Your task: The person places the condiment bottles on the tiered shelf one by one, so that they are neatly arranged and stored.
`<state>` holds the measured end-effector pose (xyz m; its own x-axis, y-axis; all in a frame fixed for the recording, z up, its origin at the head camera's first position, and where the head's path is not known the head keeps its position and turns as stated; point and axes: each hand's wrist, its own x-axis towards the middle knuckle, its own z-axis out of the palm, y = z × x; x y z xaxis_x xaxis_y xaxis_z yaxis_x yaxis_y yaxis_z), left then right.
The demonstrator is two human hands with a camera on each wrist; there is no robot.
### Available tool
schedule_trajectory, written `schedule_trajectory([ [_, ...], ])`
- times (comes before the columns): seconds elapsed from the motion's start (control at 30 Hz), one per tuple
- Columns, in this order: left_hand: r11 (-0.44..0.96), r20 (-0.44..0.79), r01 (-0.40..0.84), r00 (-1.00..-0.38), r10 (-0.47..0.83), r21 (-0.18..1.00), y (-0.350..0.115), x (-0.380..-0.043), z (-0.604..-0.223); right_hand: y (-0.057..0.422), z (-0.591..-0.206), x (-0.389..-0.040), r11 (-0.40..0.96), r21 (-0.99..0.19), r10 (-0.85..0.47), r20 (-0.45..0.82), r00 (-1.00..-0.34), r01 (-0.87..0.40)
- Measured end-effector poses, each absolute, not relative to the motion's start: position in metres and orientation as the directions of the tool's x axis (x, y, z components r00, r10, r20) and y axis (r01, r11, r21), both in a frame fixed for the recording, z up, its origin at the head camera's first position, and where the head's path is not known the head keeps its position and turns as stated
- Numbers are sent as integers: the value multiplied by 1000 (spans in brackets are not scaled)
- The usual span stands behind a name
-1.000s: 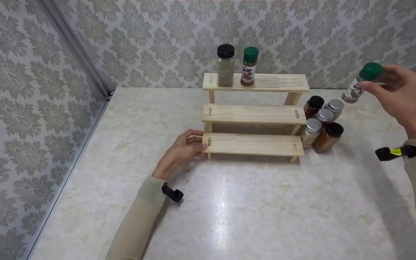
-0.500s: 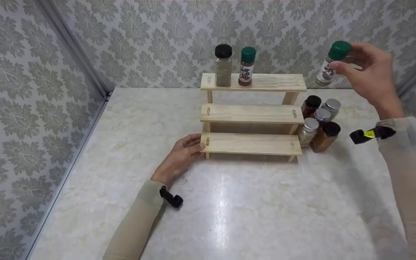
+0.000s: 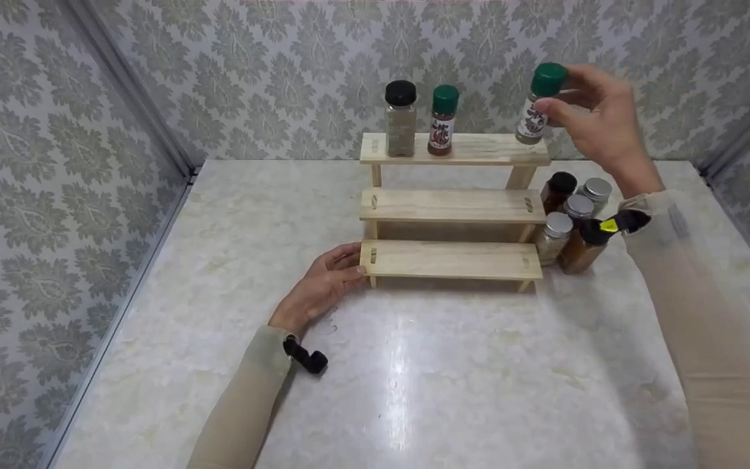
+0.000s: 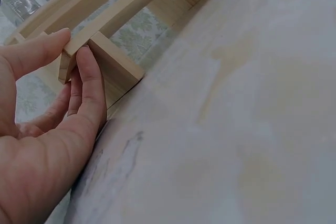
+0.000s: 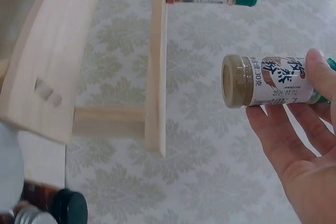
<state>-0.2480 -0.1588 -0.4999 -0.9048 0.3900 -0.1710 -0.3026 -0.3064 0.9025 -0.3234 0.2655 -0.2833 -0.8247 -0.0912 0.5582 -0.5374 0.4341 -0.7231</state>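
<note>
My right hand (image 3: 599, 117) grips a green-capped spice jar (image 3: 531, 120) with a white label, thumb in front and fingers behind. In the right wrist view this jar (image 5: 268, 80) is held a little off the top shelf, its base toward the wood. A three-tier wooden rack (image 3: 453, 205) stands against the back of the table. My left hand (image 3: 323, 286) pinches the left end of its lowest shelf; in the left wrist view the thumb lies on top and the fingers (image 4: 90, 85) reach underneath. A black-capped jar (image 3: 401, 127) and another green-capped spice jar (image 3: 441, 127) stand on the top shelf, toward the left.
Beside the rack's right end several jars (image 3: 577, 221) with black or silver caps stand close together on the marbled table (image 3: 453, 378), under my right forearm. Patterned wallpaper (image 3: 323, 65) covers the wall right behind the rack.
My right hand has carried the green-capped spice jar leftward and up, from right of the jar cluster to above the top shelf's right end. My left hand keeps its place on the lowest shelf.
</note>
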Motion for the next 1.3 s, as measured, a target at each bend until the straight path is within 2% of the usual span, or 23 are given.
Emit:
schedule_trajectory([
  [0.33,-318,-176,-308,-907,383,897,-158,-245,-500,235,-304,-338,374,-727,-114,580,-806,-576],
  [0.57,-322,-175,-310,-905,388,895,-161,-246,-497,224,-314,-345,406,-694,-134,598,-790,-595],
  [0.9,-310,-187,-318,-903,386,896,-160,-245,-499,217,-319,-352,400,-742,-111,543,-832,-538],
  [1.3,-298,-185,-312,-904,386,902,-160,-246,-500,216,-322,-349,413,-754,-121,511,-851,-512],
])
